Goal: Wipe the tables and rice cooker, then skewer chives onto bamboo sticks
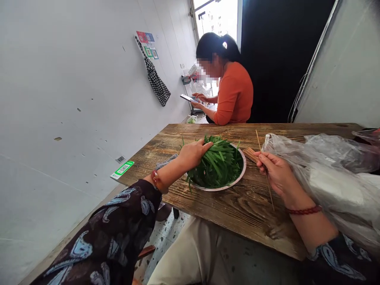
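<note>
A round metal bowl (242, 174) on the wooden table holds long, flat green leaves that look like garlic chives (218, 162). My left hand (192, 154) is over the bowl's left side, closed on a bunch of the chives, its thumb lying across the top. To the right of the bowl, my right hand (276, 172) pinches one thin bamboo skewer (270, 194), which slants upward past the fingertips. Just beyond those fingers, a bundle of skewers (249, 153) lies on the table, partly hidden by the hand.
Clear plastic bags (297, 152) with white packs cover the right of the wooden table (225, 209). A green payment-code card (122, 170) sits at its left corner, and a grey cloth (168, 160) is beside the bowl. Across the table, a person in orange (236, 95) holds a tablet-like device.
</note>
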`<state>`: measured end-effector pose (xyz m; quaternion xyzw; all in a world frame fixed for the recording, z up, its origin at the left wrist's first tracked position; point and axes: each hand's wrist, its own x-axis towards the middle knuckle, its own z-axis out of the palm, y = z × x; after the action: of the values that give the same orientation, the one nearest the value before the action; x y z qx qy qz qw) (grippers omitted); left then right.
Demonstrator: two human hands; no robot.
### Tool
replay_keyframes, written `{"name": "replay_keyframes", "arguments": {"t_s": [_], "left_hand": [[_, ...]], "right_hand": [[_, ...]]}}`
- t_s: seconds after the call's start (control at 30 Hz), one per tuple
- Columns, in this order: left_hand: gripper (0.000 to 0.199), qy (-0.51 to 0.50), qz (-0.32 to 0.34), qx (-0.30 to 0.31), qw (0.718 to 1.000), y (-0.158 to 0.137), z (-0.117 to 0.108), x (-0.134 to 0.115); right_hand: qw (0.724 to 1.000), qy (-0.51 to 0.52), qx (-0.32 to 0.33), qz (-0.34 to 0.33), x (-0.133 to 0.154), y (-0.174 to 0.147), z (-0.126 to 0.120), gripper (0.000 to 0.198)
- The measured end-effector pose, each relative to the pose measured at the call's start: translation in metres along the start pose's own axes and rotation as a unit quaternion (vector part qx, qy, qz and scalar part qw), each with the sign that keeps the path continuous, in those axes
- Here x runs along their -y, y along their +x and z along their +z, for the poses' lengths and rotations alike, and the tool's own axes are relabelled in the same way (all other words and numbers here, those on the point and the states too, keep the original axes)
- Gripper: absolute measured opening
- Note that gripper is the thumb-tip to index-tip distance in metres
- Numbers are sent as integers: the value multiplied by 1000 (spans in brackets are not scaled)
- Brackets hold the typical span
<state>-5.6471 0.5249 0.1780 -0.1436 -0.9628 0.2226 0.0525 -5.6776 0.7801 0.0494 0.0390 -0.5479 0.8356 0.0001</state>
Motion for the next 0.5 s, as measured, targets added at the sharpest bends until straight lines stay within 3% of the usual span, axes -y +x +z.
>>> {"name": "replay_keyframes", "arguments": {"t_s": [0.07, 0.13, 0.23, 0.33, 0.4, 0.5], "left_hand": [[66, 26, -5, -31, 999, 2, -2, -1], [75, 30, 31, -29, 999, 1, 6, 0], [90, -15, 136, 61, 989, -5, 22, 6], [86, -93, 161, 111, 976, -14, 28, 15], [70, -165, 142, 64, 974, -19, 23, 20], [47, -287, 87, -54, 952, -18, 13, 21]], "right_hand": [[1000, -3, -3, -3, -1, 1, -1, 34], [1000, -2, -4, -5, -2, 2, -2, 33], [1000, 2, -7, -3, -4, 4, -4, 32], [1000, -10, -3, -9, -6, 5, -5, 30], [999, -28, 2, -15, -9, 5, -4, 30], [998, -58, 10, -21, -15, 3, -1, 30]]}}
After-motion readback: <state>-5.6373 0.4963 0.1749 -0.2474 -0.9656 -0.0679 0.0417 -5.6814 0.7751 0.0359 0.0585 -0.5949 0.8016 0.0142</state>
